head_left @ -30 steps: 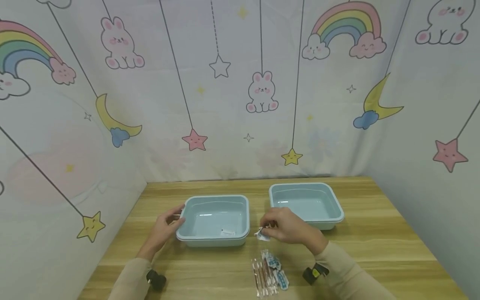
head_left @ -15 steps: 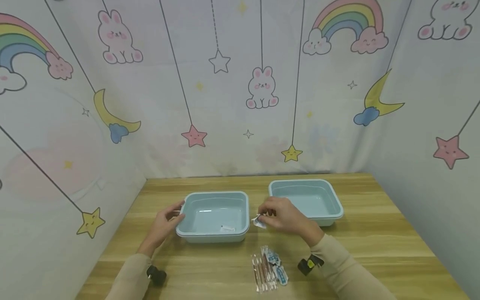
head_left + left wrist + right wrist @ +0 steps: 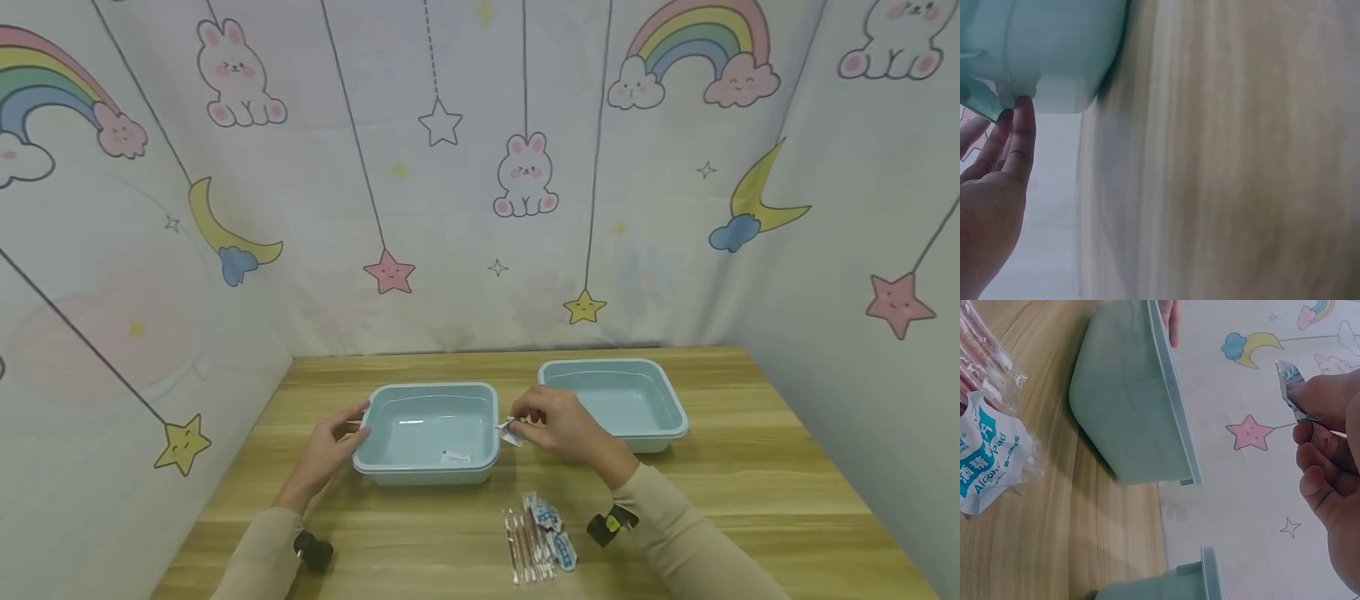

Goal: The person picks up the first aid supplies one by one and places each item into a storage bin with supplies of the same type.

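Note:
My left hand point(image 3: 327, 450) rests at the left end of the left pale blue basin point(image 3: 427, 477). Its fingertips touch the outer wall under the rim in the left wrist view, fingers nearly straight. Between thumb and forefinger, my right hand point(image 3: 566, 427) pinches a small alcohol pad packet point(image 3: 1290, 378), white and foil with blue print. The packet is just beside that basin's right rim. One small white packet point(image 3: 455, 457) lies on the basin's floor. Nearer me on the table are several wrapped cotton swabs point(image 3: 523, 546) and blue-printed alcohol pads point(image 3: 562, 550).
A second pale blue basin point(image 3: 651, 445) stands at the back right, partly behind my right hand. The wooden table point(image 3: 780, 492) meets a cartoon-printed cloth wall point(image 3: 450, 325) at its far edge. Dark cameras sit on both wrists.
My right hand has moved left and away from me with the packet, up to the left basin's right rim. The left hand stays at the basin's left end.

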The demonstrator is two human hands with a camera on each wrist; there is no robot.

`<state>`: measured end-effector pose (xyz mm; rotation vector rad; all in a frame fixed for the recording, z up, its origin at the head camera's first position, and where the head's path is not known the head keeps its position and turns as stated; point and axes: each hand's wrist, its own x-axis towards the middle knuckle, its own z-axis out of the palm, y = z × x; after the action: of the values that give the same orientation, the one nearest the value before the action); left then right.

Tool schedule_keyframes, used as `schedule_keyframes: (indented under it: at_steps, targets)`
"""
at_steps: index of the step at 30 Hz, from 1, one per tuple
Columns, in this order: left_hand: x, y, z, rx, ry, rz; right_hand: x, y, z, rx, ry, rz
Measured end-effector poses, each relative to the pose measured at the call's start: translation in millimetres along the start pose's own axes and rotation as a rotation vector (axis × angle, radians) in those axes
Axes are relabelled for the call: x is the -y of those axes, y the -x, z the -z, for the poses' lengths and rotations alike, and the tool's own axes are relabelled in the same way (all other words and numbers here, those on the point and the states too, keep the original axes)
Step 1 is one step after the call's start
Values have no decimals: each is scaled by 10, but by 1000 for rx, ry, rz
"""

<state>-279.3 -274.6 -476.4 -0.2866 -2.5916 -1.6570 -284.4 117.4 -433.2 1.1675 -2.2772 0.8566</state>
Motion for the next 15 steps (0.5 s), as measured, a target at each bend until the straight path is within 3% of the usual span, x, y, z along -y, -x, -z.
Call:
schedule_keyframes:
  at_steps: [15]
  targets:
    - [-59, 18, -8, -2, 7, 7, 19, -99, -53, -18, 7, 18]
